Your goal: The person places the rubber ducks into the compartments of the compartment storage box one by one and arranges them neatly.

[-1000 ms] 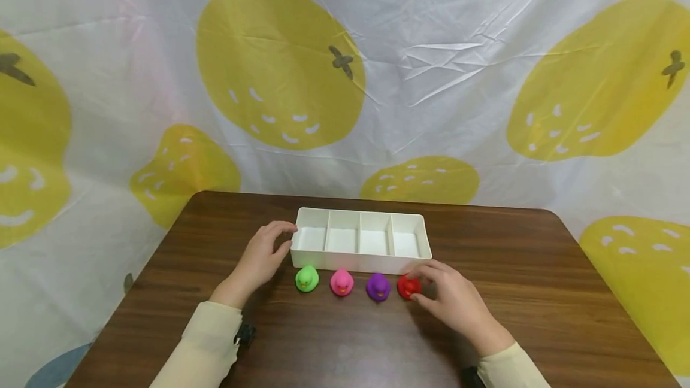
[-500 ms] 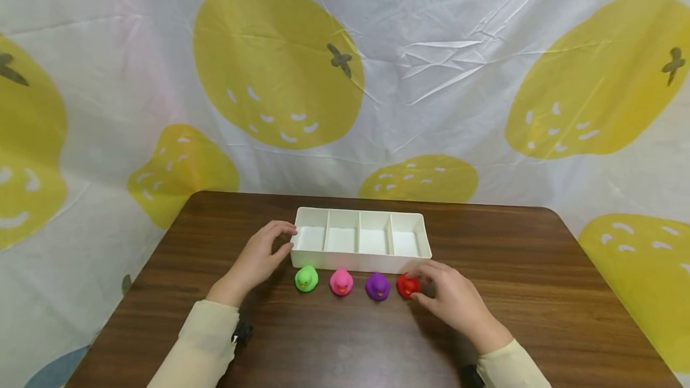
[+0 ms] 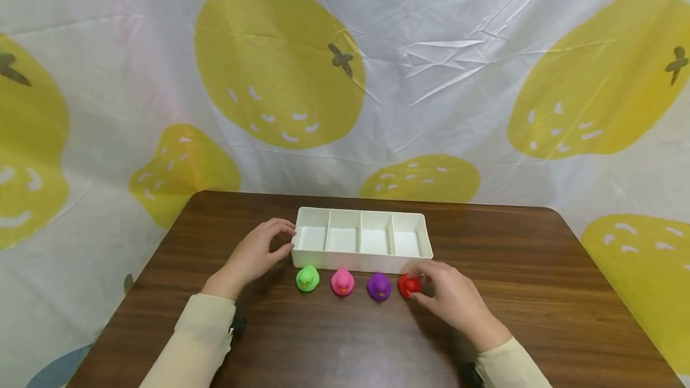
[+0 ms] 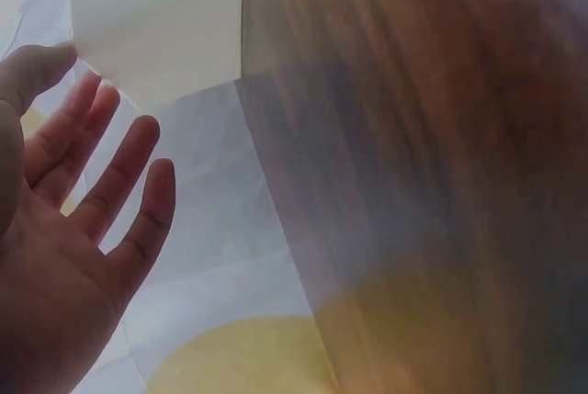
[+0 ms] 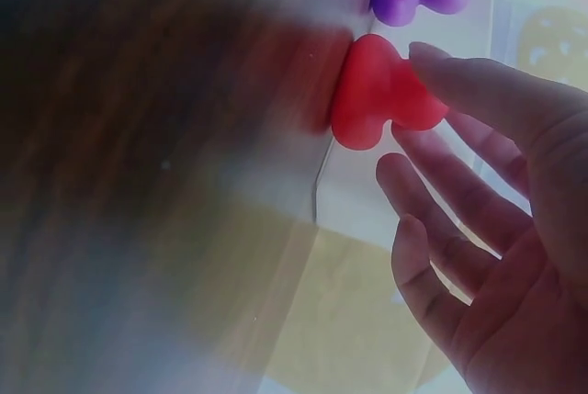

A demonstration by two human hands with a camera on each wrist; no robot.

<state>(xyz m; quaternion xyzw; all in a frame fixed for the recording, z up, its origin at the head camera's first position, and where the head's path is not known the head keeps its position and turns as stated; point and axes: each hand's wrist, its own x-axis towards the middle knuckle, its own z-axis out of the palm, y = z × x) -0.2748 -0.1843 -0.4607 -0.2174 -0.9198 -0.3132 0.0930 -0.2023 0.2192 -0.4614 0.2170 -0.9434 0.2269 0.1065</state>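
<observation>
Left sleeve: shifted slightly toward 9 o'clock since the earlier frame, with the left wrist drawn along; the four ducks and the right hand are left almost exactly where they were.
White tray: placed at 12 o'clock on the brown table, divided into four compartments in a row.
Left hand: held at 9 o'clock of the tray, fingers loosely extended and parted, fingertips brought to the tray's end; nothing is seen gripped.
Right hand: held at 4 o'clock of the tray; the red duck is pinched between thumb and nearest fingers, while the outer fingers are left spread.
Red duck: stood outside the tray, just beside its front wall, at between 4 and 5 o'clock; no lift is shown.
Other ducks: lined up along the same wall, purple duck at between 5 and 6 o'clock, pink duck at 7, green duck at 8.
Meaning for the work: little is judged to be advanced by the shift; all four ducks are seen outside the tray.
</observation>
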